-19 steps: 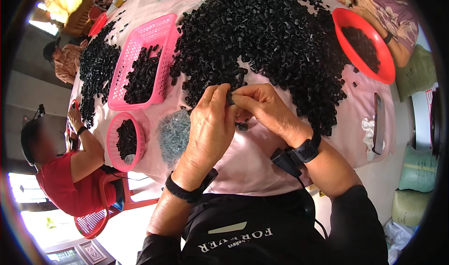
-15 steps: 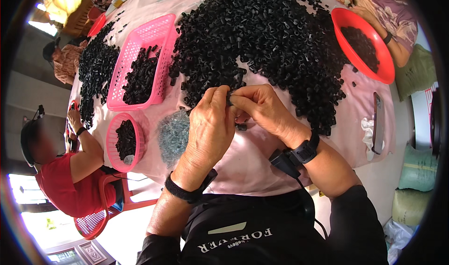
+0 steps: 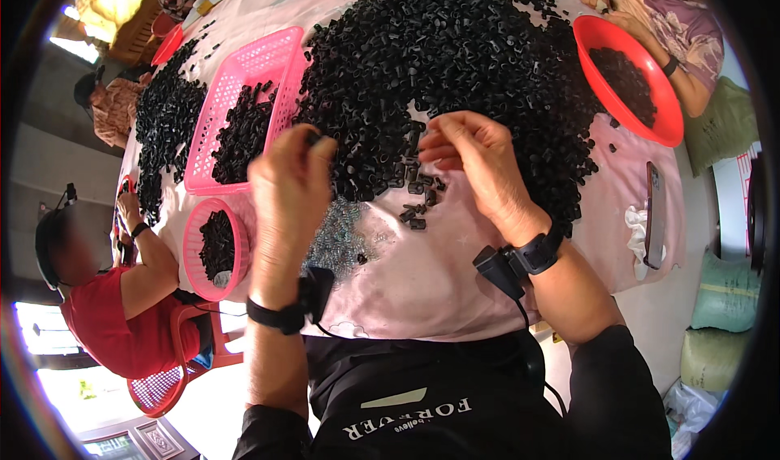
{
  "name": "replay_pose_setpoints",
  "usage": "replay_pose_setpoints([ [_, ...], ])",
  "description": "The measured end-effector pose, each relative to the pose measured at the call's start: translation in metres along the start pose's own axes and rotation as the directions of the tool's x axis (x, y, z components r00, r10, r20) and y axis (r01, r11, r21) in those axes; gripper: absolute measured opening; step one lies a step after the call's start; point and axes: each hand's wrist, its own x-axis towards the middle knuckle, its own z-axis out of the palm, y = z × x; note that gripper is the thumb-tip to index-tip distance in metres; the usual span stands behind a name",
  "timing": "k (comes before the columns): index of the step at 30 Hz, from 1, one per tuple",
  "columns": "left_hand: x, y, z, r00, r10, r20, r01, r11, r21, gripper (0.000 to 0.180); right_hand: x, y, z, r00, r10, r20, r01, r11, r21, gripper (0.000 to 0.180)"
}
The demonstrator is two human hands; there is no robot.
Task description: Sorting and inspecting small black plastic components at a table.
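We have our left hand [image 3: 288, 188] lifted just left of the big heap of black parts [image 3: 447, 78], its fingers [image 3: 313, 147] pinched together on one small black part [image 3: 313, 139] that peeps out at the fingertips. Most of that part is hidden by the fingers, so we judge the hold to be shallow; a slight loosening could let it drop back toward the heap or into the pile of little metal springs [image 3: 341, 236] just below the heap's near edge, where it would be tedious to find.

Our right hand [image 3: 479, 167] hovers over the near edge of the heap, fingers [image 3: 443, 139] curled and drawn close; we cannot tell whether they grip anything. A few loose black parts [image 3: 414, 212] lie on the pink tabletop [image 3: 422, 273] just below that hand. A careless sweep of the wrist could scatter them toward the tabletop's near edge.

Left of the heap stands the pink rectangular basket [image 3: 244, 94], partly filled with black parts, near enough that a part tossed short would land on the cloth between the two.
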Motion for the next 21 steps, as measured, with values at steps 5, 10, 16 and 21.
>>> replay_pose_setpoints([
  [5, 0.029, -0.057, -0.034, 0.983, -0.137, -0.126, 0.155, 0.977, 0.149, 0.029, 0.008, 0.017, -0.006, 0.987, -0.159, 0.017, 0.159, 0.985, -0.068, 0.029],
  [10, 0.013, -0.050, -0.020, 0.976, -0.012, -0.219, 0.054, 0.981, 0.188, 0.054, 0.010, 0.024, -0.010, 0.972, -0.158, 0.176, 0.220, 0.876, -0.429, 0.047],
  [16, -0.010, -0.009, -0.001, 0.990, 0.052, -0.131, -0.052, 0.999, 0.005, 0.028, 0.016, 0.033, -0.012, 0.887, -0.344, 0.309, 0.461, 0.709, -0.533, 0.029],
  [21, -0.028, 0.002, 0.006, 0.999, 0.043, 0.002, -0.042, 0.993, -0.109, 0.016, 0.008, 0.021, -0.006, 0.910, -0.189, 0.368, 0.385, 0.715, -0.583, 0.029],
])
